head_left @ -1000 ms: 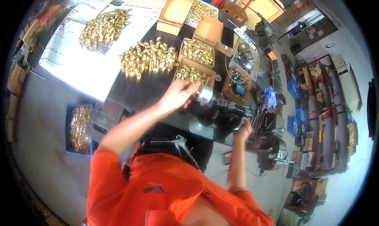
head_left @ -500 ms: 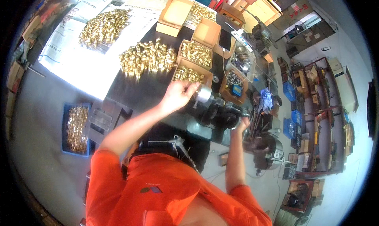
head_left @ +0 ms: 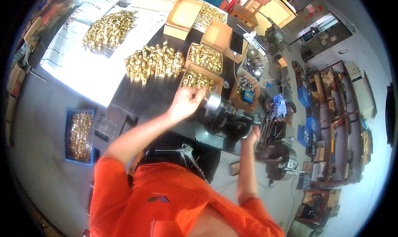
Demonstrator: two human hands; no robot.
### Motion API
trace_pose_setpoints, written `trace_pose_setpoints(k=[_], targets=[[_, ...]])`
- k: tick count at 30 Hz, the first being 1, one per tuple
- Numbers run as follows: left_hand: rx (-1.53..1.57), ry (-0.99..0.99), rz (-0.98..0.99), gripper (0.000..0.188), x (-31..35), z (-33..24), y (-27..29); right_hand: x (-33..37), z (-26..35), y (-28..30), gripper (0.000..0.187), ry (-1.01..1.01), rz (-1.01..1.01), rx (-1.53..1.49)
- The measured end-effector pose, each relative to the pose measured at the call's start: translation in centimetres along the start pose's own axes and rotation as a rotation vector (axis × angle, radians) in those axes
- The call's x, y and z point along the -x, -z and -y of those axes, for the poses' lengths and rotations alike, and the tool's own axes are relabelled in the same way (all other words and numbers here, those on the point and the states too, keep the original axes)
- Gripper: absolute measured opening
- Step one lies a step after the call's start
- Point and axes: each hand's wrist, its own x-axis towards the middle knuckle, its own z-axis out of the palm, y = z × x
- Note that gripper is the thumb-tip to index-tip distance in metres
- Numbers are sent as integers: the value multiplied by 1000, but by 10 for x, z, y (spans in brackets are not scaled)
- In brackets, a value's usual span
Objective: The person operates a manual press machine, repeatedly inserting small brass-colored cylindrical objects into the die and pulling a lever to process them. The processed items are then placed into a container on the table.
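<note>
My left hand (head_left: 187,101) is closed in a pinch beside the silver round chuck (head_left: 213,100) of a small dark bench machine (head_left: 232,122). Whatever its fingers hold is hidden. At the machine's other end, my right hand (head_left: 253,134) is closed around a handle, mostly covered by the fingers. Just beyond my left hand stands a cardboard box (head_left: 216,83) of small brass fittings (head_left: 198,80). A second box of brass fittings (head_left: 205,56) sits behind it. To their left, a heap of brass fittings (head_left: 154,64) lies on the dark bench top (head_left: 145,97).
More brass parts (head_left: 110,30) lie on newspaper (head_left: 62,63) at the far left. A blue crate (head_left: 68,154) of brass parts stands low at left. Open boxes (head_left: 184,13), a phone (head_left: 236,44) and a clear bin (head_left: 257,65) are beyond the machine. A vise (head_left: 282,158) and shelving (head_left: 340,125) are at right.
My right hand has shifted slightly down and left at the machine's handle. My left hand has drawn a little left from the chuck, still pinched.
</note>
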Motion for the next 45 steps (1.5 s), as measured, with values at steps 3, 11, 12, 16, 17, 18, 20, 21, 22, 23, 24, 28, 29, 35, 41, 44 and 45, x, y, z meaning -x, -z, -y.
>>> trace_pose_setpoints(k=[3,11,12,16,17,18,20,21,22,23,24,28,29,35,41,44,45], targets=[[39,30,50,48,-1,11,0,-71,-18,47,17,351,141,452],[155,169,228,38,-2,-3,17,-20,54,-54,16,416,57,226],[203,214,272,36,-4,-3,17,-10,63,-53,14,437,107,146],[379,206,284,30,-1,-1,21,34,73,-31,15,487,196,-18],[430,201,295,28,0,2,23,49,73,-28,14,467,186,-44],[485,192,318,27,0,4,23,58,72,-15,13,429,140,-11],[592,198,330,21,1,7,26,73,61,4,13,341,77,67],[645,207,329,20,3,7,31,79,54,11,15,391,102,203],[673,207,327,17,6,6,35,84,45,21,18,535,65,496],[701,206,323,15,10,6,39,91,39,30,21,672,29,792],[726,190,322,15,16,7,43,101,33,32,24,884,109,946],[807,198,307,15,50,24,57,145,-28,44,30,485,553,1127],[819,214,288,16,59,25,57,153,-52,45,31,352,613,1225],[831,331,255,22,96,30,64,138,-158,62,18,-16,913,1372],[816,358,234,25,122,43,81,172,-46,-2,20,-17,870,1155],[833,348,242,27,124,49,79,187,-44,7,31,-437,758,1056],[826,355,251,27,123,49,77,189,-49,9,34,-595,726,967]])
